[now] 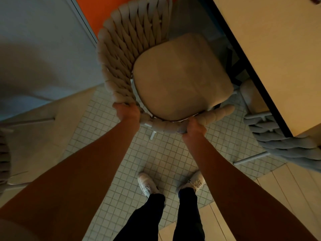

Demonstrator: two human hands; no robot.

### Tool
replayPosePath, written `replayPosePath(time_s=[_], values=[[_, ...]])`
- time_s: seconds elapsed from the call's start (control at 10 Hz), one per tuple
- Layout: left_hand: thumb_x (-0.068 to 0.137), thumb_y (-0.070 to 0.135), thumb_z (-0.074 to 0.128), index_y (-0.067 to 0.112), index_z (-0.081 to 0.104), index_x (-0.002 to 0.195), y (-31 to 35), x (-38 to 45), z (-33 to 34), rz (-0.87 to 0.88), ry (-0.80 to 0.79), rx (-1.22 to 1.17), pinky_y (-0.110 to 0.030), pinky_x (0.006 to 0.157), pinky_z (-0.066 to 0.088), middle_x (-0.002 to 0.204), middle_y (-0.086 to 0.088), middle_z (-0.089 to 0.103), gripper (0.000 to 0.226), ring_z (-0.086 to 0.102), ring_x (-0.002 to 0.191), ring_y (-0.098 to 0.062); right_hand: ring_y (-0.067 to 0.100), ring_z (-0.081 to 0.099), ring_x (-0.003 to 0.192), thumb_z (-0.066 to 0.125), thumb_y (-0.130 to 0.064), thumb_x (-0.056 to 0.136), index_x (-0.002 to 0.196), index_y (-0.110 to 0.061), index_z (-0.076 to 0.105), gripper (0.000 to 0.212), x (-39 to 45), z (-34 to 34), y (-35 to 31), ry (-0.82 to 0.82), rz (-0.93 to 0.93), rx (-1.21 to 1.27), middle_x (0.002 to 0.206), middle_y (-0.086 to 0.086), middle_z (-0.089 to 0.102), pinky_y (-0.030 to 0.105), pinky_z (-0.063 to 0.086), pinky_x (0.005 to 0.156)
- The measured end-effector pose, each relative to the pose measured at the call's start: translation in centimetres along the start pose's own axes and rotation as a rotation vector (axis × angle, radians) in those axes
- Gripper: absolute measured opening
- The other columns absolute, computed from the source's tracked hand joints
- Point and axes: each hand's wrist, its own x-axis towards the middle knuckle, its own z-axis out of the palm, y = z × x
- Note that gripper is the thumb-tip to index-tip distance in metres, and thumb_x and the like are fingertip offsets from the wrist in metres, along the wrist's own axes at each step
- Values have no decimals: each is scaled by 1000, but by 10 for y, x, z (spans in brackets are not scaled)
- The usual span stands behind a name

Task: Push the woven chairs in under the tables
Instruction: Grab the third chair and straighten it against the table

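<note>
Woven chair point(132, 54): top of its backrest cut off by the upper edge.
Table point(271, 54): only a corner strip in view; the rest runs off the right and top edges.
Second woven chair point(284, 146): mostly under the table and cut by the right edge.
Left hand point(127, 113) fingers: curled under the rim, hidden.
Right hand point(194, 126) fingers: hidden likewise.
Chair at left edge point(4, 159): a sliver only.
</note>
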Motion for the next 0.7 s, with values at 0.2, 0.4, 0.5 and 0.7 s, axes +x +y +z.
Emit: replayPosePath(time_s=[0.2,0.4,0.5,0.7], values=[[94,15,63,5,29,147,3,-7,-6,117,-7,99,-33,93,42,146,-18,44,63,52,127,-34,26,66,88,83,-30,77,112,-12,61,45,-5,-15,-6,-60,-26,-81,106,10,67,38,56,69],[96,15,59,5,10,158,15,-39,-13,195,-89,188,-26,101,32,162,-16,18,79,34,141,-31,28,62,99,80,-14,81,143,-8,44,72,-26,-44,-37,-22,-269,-202,127,13,62,36,49,74],[95,30,61,0,6,158,29,-61,-12,291,-148,497,-36,116,28,166,-17,7,89,18,150,-32,25,66,98,77,-5,79,138,-7,46,66,-35,-65,-59,4,-537,-349,124,14,62,26,53,62],[96,37,56,7,13,160,58,-129,5,606,-241,673,-47,122,20,168,-12,2,82,8,153,-31,33,45,140,63,-47,95,162,-22,16,86,-49,-106,-99,-149,-786,-624,156,13,43,52,45,110]])
